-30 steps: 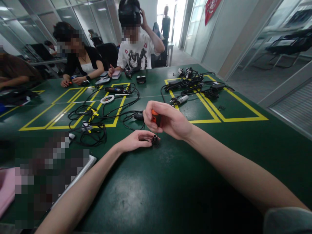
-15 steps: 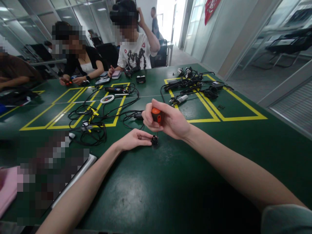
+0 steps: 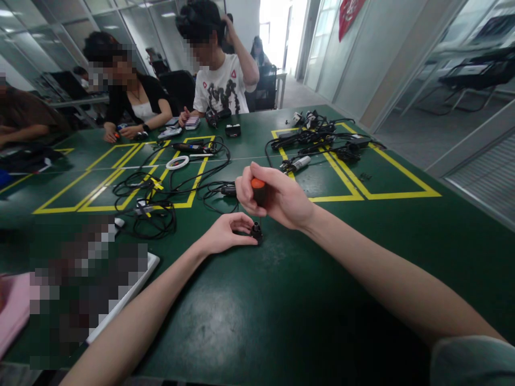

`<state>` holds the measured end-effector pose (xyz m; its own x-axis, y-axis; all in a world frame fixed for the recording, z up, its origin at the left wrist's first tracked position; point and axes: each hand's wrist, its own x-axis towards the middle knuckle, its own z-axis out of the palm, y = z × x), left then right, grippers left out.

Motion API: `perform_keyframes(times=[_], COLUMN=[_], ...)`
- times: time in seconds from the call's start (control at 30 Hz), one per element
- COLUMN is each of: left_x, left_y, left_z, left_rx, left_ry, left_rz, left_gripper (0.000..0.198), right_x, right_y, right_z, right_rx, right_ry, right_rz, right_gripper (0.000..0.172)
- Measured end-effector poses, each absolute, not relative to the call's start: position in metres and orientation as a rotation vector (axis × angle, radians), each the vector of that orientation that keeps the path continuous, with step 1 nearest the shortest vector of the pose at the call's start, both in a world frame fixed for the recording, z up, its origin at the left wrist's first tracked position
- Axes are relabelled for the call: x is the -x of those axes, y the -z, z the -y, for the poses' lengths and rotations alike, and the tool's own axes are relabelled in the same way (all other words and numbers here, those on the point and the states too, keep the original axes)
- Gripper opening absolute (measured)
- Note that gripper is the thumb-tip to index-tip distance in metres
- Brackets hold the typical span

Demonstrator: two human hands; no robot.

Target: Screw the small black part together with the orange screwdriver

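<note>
My right hand [image 3: 277,199] is closed around an orange-and-black screwdriver [image 3: 258,191], held upright with its tip pointing down. Directly under it a small black part [image 3: 256,231] stands on the green table [image 3: 281,300]. My left hand [image 3: 225,235] pinches that part from the left, thumb and fingers curled around it. Both forearms reach in from the bottom of the view.
Tangled black cables [image 3: 153,206] lie to the left, inside yellow taped squares [image 3: 120,182]. More cables and tools [image 3: 317,140] are heaped at the far right. A white-edged tablet [image 3: 129,292] sits at the near left. Two people [image 3: 219,75] sit at the far side.
My left fingers have curled more tightly around the small black part. My right hand has turned slightly on the screwdriver handle. The far person's raised arm has shifted.
</note>
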<state>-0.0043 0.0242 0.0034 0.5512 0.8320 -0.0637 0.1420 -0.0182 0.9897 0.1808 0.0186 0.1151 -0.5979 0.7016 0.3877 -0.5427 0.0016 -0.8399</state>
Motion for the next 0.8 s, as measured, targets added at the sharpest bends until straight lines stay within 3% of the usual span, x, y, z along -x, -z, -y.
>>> perform_keyframes(times=[0.4, 0.6, 0.8], left_x=[0.005, 0.002, 0.001], left_y=[-0.008, 0.0, -0.001], left_z=[-0.024, -0.021, -0.022], left_rx=[-1.687, -1.675, -1.714], left_ry=[-0.606, -0.726, -0.695], left_rz=[-0.795, -0.844, -0.836], left_gripper=[0.044, 0.059, 0.046], right_x=[-0.182, -0.181, -0.179], right_y=[-0.11, -0.115, -0.115], right_z=[-0.018, -0.017, -0.014], right_rx=[0.109, 0.151, 0.166], right_ry=[-1.703, -1.685, -1.716], right_rz=[1.361, 1.36, 1.338], right_gripper=[0.037, 0.045, 0.04])
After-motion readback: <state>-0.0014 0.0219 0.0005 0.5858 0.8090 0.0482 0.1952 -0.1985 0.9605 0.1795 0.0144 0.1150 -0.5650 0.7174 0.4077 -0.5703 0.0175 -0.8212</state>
